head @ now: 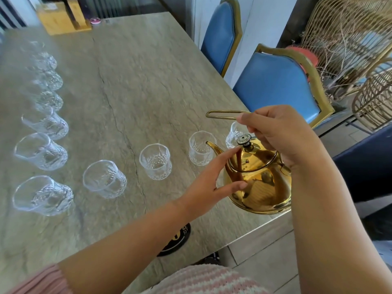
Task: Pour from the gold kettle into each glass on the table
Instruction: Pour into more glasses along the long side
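Every glass on the desk (148,71) looks empty, so by my reading no pouring has begun. A column of glasses (43,151) runs down the left edge; from its near end a row of glasses (155,161) leads right toward the gold kettle (259,183), which stands near the desk's right corner. The left hand (206,179) has a released grip, fingers spread beside the spout. The right hand (282,134) pinches the raised handle (222,115). All glasses remain to fill.
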Demonstrator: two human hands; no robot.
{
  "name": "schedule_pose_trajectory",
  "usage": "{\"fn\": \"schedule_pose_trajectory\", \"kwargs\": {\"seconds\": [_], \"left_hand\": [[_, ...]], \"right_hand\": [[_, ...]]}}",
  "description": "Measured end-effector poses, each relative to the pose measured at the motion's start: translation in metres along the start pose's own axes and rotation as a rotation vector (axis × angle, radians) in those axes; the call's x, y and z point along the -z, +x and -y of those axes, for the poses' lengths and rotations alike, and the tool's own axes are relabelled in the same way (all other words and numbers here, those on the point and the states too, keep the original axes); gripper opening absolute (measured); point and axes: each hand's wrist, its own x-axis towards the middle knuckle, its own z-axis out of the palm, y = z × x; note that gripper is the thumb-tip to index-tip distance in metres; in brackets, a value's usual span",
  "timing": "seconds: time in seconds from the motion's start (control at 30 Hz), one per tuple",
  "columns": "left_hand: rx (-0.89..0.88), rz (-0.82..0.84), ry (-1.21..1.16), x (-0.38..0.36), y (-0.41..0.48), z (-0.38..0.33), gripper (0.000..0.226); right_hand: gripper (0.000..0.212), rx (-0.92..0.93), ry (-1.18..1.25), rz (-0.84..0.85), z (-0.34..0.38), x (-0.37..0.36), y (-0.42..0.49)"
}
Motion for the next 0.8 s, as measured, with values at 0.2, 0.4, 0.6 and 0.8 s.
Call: {"fn": "schedule_pose_trajectory", "kwargs": {"seconds": [0.2, 0.4, 0.6, 0.8], "left_hand": [[0.004, -0.029, -0.074, -0.001, 0.001, 0.003, 0.068], [0.011, -0.045, -0.108, -0.002, 0.004, 0.005, 0.069], [0.015, -0.058, -0.124, -0.003, 0.009, 0.007, 0.068], [0.004, -0.072, -0.132, -0.006, 0.012, 0.009, 0.068]], "right_hand": [[0.035, 0.036, -0.048, 0.032, 0.005, -0.003, 0.003], [0.033, 0.057, -0.087, 0.049, 0.009, -0.004, 0.008], [0.032, 0.069, -0.102, 0.049, 0.011, -0.003, 0.011], [0.031, 0.078, -0.127, 0.064, 0.012, -0.002, 0.014]]}}
